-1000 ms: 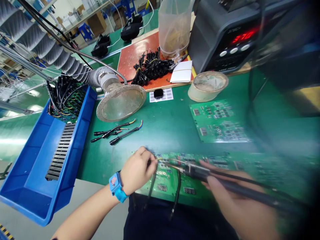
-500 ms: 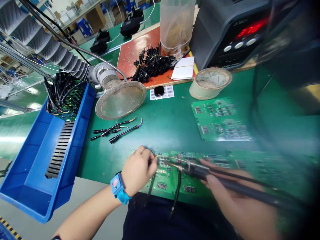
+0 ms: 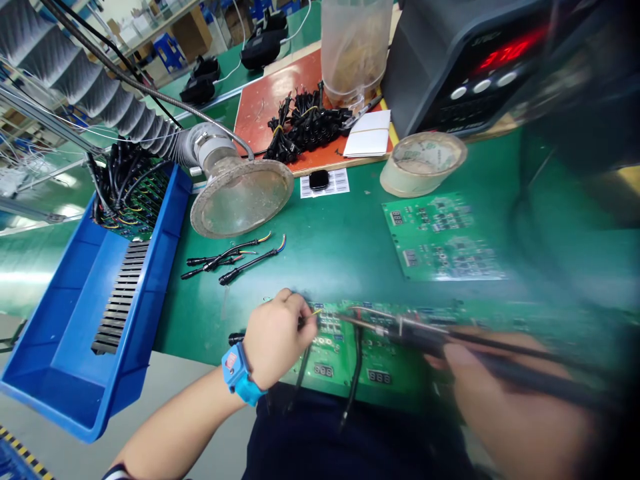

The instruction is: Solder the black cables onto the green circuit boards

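My left hand (image 3: 278, 337), with a blue wrist strap (image 3: 239, 374), pinches a thin wire (image 3: 315, 311) at the left end of a green circuit board (image 3: 360, 363) lying at the table's near edge. My right hand (image 3: 510, 413), blurred and close to the camera, grips a black soldering iron (image 3: 430, 341) like a pen. The iron's tip points left toward the wire, a short gap from my left fingers. Two black cables (image 3: 354, 380) hang off the board's front edge.
A fume-extractor funnel (image 3: 241, 198) on a ribbed hose sits behind my left hand. Loose black cables (image 3: 233, 259) lie in front of it. A blue bin (image 3: 60, 347) with boards stands left. A second circuit board (image 3: 443, 238), tape roll (image 3: 424, 163) and soldering station (image 3: 465, 60) stand right.
My right hand has drawn the soldering iron a little to the right, away from the wire. My left hand keeps its pinch in nearly the same spot.
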`<move>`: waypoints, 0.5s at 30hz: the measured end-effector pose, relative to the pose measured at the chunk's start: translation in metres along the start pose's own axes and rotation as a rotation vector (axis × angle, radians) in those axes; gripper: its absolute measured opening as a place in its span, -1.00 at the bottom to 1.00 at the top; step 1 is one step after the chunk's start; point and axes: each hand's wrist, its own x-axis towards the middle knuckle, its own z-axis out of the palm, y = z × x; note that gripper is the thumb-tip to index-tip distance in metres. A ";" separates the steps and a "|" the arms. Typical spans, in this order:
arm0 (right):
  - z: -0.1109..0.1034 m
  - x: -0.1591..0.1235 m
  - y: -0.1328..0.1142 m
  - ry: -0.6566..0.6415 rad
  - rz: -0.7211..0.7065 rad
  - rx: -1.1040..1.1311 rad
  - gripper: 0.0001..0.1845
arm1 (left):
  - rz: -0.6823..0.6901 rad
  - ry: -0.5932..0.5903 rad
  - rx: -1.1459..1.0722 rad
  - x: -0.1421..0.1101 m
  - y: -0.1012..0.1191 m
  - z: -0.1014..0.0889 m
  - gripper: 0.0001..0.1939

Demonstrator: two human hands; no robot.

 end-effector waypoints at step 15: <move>0.008 0.000 0.004 -0.050 0.177 0.173 -0.92 | 0.008 0.087 -0.158 -0.021 0.009 0.014 -0.84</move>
